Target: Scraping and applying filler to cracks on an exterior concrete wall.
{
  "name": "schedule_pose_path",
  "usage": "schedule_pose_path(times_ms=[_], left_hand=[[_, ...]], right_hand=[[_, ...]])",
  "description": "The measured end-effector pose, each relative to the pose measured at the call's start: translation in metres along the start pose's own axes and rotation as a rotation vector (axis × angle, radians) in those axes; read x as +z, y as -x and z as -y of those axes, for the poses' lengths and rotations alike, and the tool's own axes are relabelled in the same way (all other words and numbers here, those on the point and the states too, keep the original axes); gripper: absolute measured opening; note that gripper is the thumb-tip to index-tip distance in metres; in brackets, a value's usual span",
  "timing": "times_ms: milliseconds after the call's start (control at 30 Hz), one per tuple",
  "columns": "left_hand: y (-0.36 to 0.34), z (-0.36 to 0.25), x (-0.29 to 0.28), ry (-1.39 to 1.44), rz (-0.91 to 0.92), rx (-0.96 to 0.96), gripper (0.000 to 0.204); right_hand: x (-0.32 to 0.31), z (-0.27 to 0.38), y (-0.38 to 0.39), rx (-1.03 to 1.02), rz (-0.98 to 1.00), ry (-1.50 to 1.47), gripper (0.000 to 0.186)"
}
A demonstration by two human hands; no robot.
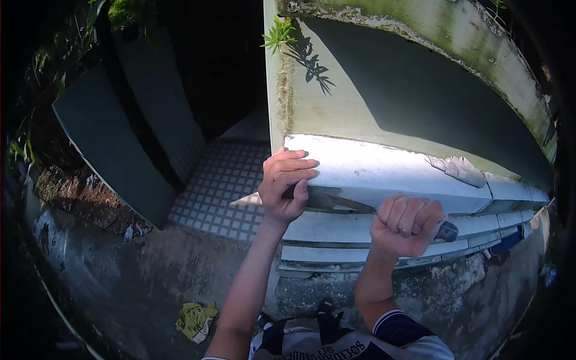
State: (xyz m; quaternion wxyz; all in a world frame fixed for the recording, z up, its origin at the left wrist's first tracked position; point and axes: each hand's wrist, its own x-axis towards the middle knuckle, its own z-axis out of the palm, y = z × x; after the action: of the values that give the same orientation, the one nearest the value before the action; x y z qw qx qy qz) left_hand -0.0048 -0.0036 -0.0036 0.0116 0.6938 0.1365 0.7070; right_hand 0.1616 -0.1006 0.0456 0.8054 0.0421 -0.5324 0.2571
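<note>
My left hand (285,183) grips the left corner of the white ledge (378,162), fingers over its top and thumb at its front. My right hand (405,225) is closed round the dark handle (447,231) of a scraper, whose flat, stained blade (351,204) points left against the shaded front face of the ledge, a little right of my left hand. A pale crumpled item (459,170), perhaps a glove or cloth, lies on the ledge's right part.
Pale steps (312,231) run below the ledge. A small plant (277,36) grows on the wall's left edge above. At left are a green door panel (108,138), a checkered tile floor (204,192) and soil. A yellow-green cloth (195,321) lies on the concrete.
</note>
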Motion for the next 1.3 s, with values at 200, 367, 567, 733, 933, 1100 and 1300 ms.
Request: schedule_pose_path(times_ms=[200,367,567,733,933,1100,1300], left_hand=[[0.0,0.002,0.002,0.016,0.003,0.009,0.009],[-0.002,0.003,0.002,0.017,0.005,0.012,0.007],[-0.006,-0.004,-0.003,0.008,0.065,0.03,0.033],[-0.018,-0.04,0.002,-0.149,0.097,-0.125,0.049],[-0.021,-0.048,0.0,-0.179,0.127,-0.221,0.028],[-0.016,-0.038,0.001,-0.133,0.098,-0.266,0.013],[-0.015,-0.045,-0.002,-0.133,0.16,-0.162,0.033]], right_hand=[[-0.003,0.024,-0.005,-0.161,0.01,0.021,0.048],[-0.005,0.036,0.01,-0.183,-0.005,0.028,0.046],[-0.013,0.067,0.071,-0.197,-0.124,0.409,0.035],[-0.023,0.107,0.12,-0.057,-0.261,0.564,0.029],[-0.04,0.142,0.131,0.024,-0.335,0.69,0.021],[-0.025,0.125,0.119,-0.005,-0.345,0.697,0.038],[-0.014,0.102,0.122,-0.124,-0.341,0.787,0.061]])
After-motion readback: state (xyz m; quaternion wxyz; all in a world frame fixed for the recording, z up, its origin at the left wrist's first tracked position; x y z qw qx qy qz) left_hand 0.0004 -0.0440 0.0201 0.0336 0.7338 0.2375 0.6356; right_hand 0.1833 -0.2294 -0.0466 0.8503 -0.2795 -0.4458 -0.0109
